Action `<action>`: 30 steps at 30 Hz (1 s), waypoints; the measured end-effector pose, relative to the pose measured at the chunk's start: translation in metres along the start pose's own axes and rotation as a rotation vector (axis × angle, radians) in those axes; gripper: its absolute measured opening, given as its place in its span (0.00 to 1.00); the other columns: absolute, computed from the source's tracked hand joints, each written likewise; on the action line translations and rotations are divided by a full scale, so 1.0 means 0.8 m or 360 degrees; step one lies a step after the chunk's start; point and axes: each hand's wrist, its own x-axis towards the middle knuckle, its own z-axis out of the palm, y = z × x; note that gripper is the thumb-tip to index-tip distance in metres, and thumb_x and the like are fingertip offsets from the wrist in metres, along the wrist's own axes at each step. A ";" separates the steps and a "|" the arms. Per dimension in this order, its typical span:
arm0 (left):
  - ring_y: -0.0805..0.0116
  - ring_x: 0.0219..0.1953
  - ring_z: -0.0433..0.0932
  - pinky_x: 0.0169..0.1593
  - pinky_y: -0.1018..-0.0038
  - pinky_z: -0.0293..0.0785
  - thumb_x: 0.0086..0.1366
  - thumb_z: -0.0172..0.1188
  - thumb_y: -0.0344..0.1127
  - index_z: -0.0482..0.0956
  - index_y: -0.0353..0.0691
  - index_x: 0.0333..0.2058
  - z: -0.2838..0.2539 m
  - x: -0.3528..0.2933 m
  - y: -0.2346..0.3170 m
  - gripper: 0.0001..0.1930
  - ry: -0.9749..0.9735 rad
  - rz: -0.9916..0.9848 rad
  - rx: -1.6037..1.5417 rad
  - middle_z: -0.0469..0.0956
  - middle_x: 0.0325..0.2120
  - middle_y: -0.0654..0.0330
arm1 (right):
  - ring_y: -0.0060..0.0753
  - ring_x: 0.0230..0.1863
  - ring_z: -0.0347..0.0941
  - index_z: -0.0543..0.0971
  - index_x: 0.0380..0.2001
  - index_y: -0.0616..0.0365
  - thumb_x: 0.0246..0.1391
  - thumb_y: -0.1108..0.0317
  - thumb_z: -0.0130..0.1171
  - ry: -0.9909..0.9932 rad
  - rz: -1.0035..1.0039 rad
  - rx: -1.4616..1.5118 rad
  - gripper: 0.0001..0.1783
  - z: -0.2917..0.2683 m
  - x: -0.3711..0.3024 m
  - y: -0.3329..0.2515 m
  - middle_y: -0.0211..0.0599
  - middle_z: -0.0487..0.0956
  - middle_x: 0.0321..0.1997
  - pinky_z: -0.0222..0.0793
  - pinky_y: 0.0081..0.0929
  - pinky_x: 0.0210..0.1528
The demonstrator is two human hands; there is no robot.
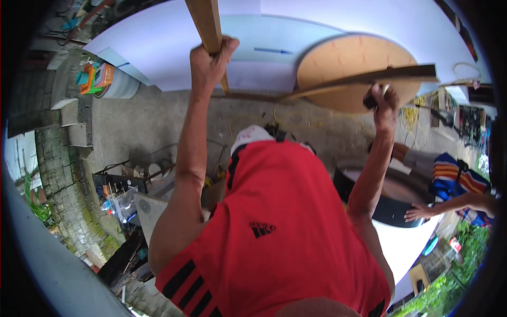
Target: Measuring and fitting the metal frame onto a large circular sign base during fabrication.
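My left hand [212, 61] is closed around a long wooden bar [206, 24] that runs up to the top edge of the view. The bar's lower end narrows below my fist, close to a second wooden bar [338, 82]. I cannot tell whether the two are joined. My right hand [386, 103] is closed on a small dark object [371, 99], with a shiny bit at the fingers; its exact kind is unclear. That hand is just below the second bar, which crosses in front of a round wooden board [354, 55].
A white-topped surface [158, 42] spans the far side. At left stands a bucket [124, 84] with orange and green items. Yellow cord [409, 121] lies at right. Another person's hand [420, 212] rests on a dark round rim [396, 211]. Boxes and clutter [124, 201] sit lower left.
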 end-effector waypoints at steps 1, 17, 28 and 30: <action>0.77 0.22 0.72 0.28 0.79 0.69 0.63 0.65 0.39 0.80 0.32 0.30 0.009 -0.002 0.005 0.13 -0.0052 0.0108 -0.0018 0.74 0.18 0.65 | 0.12 0.21 0.68 0.79 0.31 0.53 0.55 0.66 0.64 -0.0036 0.0019 0.0217 0.05 -0.008 -0.006 0.004 0.22 0.77 0.24 0.58 0.14 0.19; 0.74 0.24 0.71 0.32 0.76 0.69 0.62 0.65 0.43 0.76 0.35 0.36 0.149 -0.078 0.140 0.15 -0.0973 0.0438 -0.0115 0.73 0.19 0.63 | 0.14 0.18 0.67 0.77 0.32 0.51 0.57 0.63 0.63 0.0355 -0.0082 0.0512 0.06 -0.158 -0.047 0.035 0.25 0.75 0.23 0.55 0.13 0.16; 0.61 0.25 0.81 0.29 0.71 0.75 0.60 0.67 0.34 0.70 0.35 0.44 0.251 -0.158 0.184 0.19 -0.1327 0.0780 -0.0533 0.79 0.25 0.55 | 0.14 0.21 0.70 0.76 0.36 0.54 0.57 0.61 0.64 0.0696 -0.0005 0.0549 0.10 -0.231 -0.109 0.055 0.25 0.75 0.24 0.60 0.12 0.17; 0.60 0.26 0.82 0.30 0.71 0.76 0.59 0.67 0.33 0.70 0.34 0.44 0.259 -0.162 0.185 0.19 -0.1362 0.0808 -0.0569 0.79 0.26 0.54 | 0.15 0.14 0.61 0.74 0.33 0.56 0.61 0.67 0.58 0.0822 0.0094 0.0603 0.06 -0.234 -0.115 0.057 0.25 0.73 0.22 0.53 0.17 0.14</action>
